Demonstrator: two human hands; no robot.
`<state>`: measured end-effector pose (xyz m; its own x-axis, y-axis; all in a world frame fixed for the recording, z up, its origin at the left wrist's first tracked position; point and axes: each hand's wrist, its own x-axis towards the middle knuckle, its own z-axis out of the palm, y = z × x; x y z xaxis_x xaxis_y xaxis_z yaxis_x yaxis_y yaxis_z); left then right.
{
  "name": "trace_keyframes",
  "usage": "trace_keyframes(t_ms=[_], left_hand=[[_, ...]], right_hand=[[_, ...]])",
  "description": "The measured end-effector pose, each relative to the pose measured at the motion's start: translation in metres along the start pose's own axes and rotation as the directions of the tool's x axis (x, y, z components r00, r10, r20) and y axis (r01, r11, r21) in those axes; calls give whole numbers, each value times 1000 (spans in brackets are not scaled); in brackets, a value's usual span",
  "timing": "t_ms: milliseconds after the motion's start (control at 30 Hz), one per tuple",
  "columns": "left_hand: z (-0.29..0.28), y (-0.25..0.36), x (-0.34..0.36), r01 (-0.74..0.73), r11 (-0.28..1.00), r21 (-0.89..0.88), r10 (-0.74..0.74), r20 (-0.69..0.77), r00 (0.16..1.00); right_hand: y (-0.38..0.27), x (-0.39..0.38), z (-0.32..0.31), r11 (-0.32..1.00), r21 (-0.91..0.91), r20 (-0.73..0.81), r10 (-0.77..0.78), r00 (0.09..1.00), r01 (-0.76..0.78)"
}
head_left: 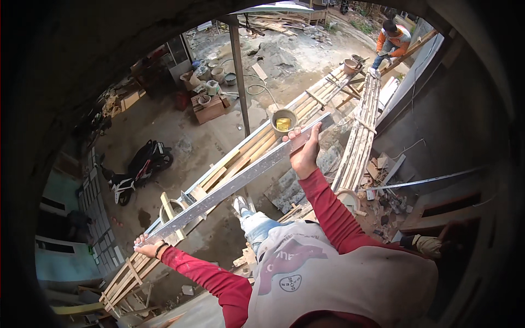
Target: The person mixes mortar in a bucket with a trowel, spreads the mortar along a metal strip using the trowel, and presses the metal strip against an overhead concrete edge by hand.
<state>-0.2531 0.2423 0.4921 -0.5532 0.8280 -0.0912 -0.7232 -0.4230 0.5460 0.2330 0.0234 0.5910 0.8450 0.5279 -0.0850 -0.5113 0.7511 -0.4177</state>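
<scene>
A long grey straightedge bar (229, 188), spattered with what looks like mortar, stretches in front of me from lower left to upper right. My left hand (152, 249) grips its lower left end, with fingers over the far edge. Close to the other end, my right hand (303, 156) is closed round the bar, thumb up along its face and fingertips showing past the far edge. Just beyond the right hand, a bucket (284, 121) with a yellow object (283, 124) inside rests on the scaffold's bamboo poles (257, 146). Another bucket (170, 210) sits near the left hand, partly hidden by boards.
A second pole walkway (355, 136) runs up the right side, beside a wall. At its far end a person in orange sleeves (392, 41) crouches. Far below stand a motorcycle (139, 167), a support post (239, 76) and several buckets. Rubble (385, 205) lies at right.
</scene>
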Motion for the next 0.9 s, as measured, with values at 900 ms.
trace_keyframes(t_ms=[900], left_hand=[[219,-92,-151,-197,795,574,-350,699,624]], right_hand=[[-13,-108,-365,96,-712,-669,207,713,-696]])
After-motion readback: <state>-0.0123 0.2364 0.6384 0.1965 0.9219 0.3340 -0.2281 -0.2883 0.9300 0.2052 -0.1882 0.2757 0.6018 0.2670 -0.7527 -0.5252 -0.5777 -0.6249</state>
